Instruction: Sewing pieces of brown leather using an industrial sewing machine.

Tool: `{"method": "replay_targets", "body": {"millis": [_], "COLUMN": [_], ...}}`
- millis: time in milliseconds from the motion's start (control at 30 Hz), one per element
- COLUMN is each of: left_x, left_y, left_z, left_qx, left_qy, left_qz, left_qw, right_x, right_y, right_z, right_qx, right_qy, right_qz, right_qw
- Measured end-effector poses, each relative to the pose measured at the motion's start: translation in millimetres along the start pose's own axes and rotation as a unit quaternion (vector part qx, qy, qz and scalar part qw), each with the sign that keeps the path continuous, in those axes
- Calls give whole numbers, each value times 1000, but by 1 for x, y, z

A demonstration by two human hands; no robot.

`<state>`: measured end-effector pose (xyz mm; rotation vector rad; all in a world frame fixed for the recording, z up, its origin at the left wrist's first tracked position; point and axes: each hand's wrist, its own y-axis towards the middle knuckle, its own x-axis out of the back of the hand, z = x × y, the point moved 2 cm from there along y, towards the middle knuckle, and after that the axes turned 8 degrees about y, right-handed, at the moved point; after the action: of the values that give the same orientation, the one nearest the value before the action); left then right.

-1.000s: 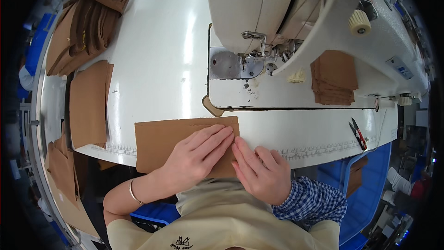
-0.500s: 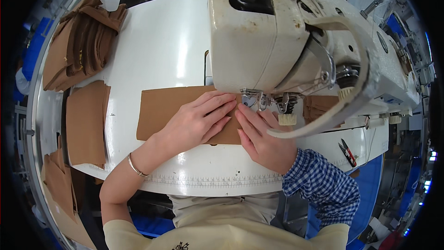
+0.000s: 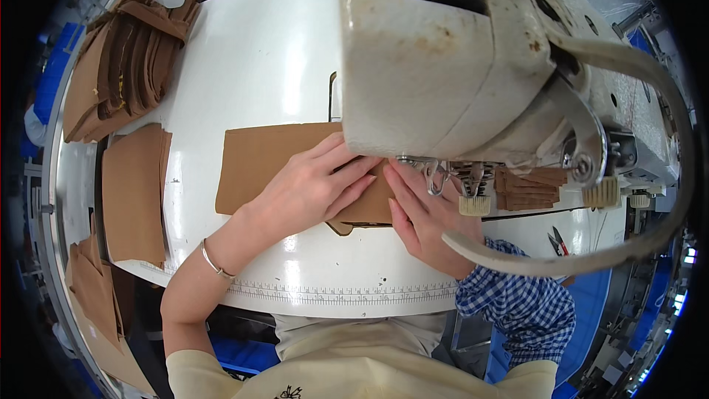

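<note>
A flat brown fabric panel lies on the white table under the head of a sewing machine. My left hand rests on the panel with its fingers stretched out, their tips close to the machine head. Beside it, my right hand lies at the panel's right end, fingers extended and nearly flat, partly behind the machine's front fittings. The needle area and some right fingertips are hidden by the machine head. At the panel's near edge, a small part of the fabric sticks out past the left fingertips.
Stacks of brown fabric pieces stand at the left, with flat panels nearer. Small folded brown pieces lie right of the needle area. Red-handled thread snips lie farther right. A curved pale bar juts from the machine.
The machine head looks larger and closer, covering more of the needle area. The panel's near edge now shows a projecting piece. Both hands stay on the fabric, almost in place.
</note>
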<state>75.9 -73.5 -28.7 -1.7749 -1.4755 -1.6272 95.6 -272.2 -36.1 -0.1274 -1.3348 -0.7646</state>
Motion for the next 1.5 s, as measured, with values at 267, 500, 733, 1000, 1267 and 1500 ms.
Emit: {"method": "replay_targets", "body": {"millis": [267,500,733,1000,1267,1500], "left_x": [4,2,2,5,5,2], "left_y": [0,0,1,-11,-28,-15], "left_z": [-3,0,-1,-19,-32,-10], "left_qx": [-10,-25,-33,-62,-85,-71], "left_qy": [25,39,69,57,46,17], "left_qz": [-11,10,9,26,43,27], "left_qw": [1000,999,997,996,994,997], "right_x": [1,-1,1,8,16,4], "right_y": [0,-1,0,-4,-19,-9], "right_z": [0,-2,-3,-10,-4,-17], "right_qx": [12,10,-1,55,117,88], "right_qy": [10,35,24,67,117,81], "right_qz": [7,16,39,-13,29,8], "right_qw": [1000,999,999,996,986,993]}}
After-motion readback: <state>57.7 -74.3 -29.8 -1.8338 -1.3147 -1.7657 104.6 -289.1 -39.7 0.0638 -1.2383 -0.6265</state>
